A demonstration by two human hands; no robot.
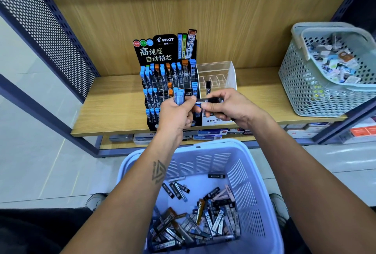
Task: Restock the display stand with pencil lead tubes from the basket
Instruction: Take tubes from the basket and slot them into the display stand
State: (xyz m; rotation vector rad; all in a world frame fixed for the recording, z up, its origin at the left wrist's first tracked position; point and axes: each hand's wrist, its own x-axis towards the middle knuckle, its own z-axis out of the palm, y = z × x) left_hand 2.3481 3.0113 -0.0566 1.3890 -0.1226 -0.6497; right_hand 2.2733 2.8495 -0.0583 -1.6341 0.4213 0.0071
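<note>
Below my wrists the basket (254,172) holds loose tubes (203,219) — light, stiff, slick, best pinched mid-body — while my left hand (177,115) grips a blue-capped bundle (179,96) and my right hand (225,106) pinches a dark tube (211,100) before the display stand (162,50).

Wooden shelf (114,111) bears display stand (162,54), acrylic organizer (227,74), grey basket (301,82).

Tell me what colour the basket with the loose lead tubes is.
Light blue basket, clearest in the head view.
</note>
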